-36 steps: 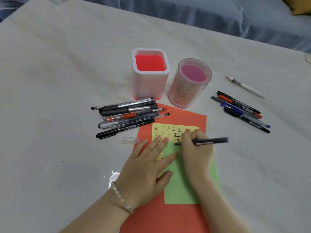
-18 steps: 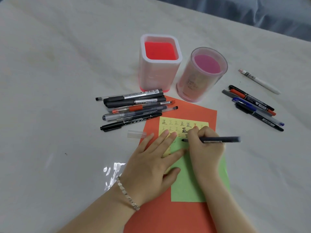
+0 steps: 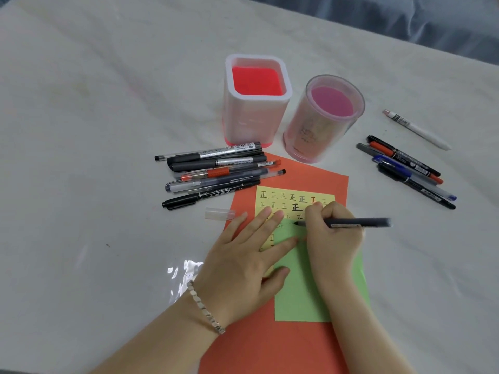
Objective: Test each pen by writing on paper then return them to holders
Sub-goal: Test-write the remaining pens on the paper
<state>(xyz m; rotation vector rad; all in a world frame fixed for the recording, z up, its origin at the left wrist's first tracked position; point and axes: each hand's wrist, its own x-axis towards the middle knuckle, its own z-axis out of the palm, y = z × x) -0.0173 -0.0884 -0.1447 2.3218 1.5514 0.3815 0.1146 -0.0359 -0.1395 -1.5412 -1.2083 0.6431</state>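
Two holders stand upright side by side at the far edge of the papers: a square white holder (image 3: 256,103) with a red inside and a round clear holder (image 3: 324,117) with a pink inside. Three sheets lie stacked: an orange sheet (image 3: 270,346) at the bottom, a yellow note (image 3: 280,197) covered in written characters, and a green note (image 3: 299,292) overlapping it. Left of the papers lies a bundle of about seven pens (image 3: 216,174) (they overlap, so the count is rough); to the right, four pens (image 3: 410,171) lie together and a white pen (image 3: 417,130) apart. A clear cap (image 3: 220,214) lies beside the orange sheet.

The right hand (image 3: 333,238) grips a dark pen (image 3: 356,222), its long axis nearly level, tip pointing left onto the green note's upper edge. The left hand (image 3: 243,268), fingers spread flat, presses on the papers.

The table (image 3: 94,130) has a pale covering; blue fabric shows beyond it.
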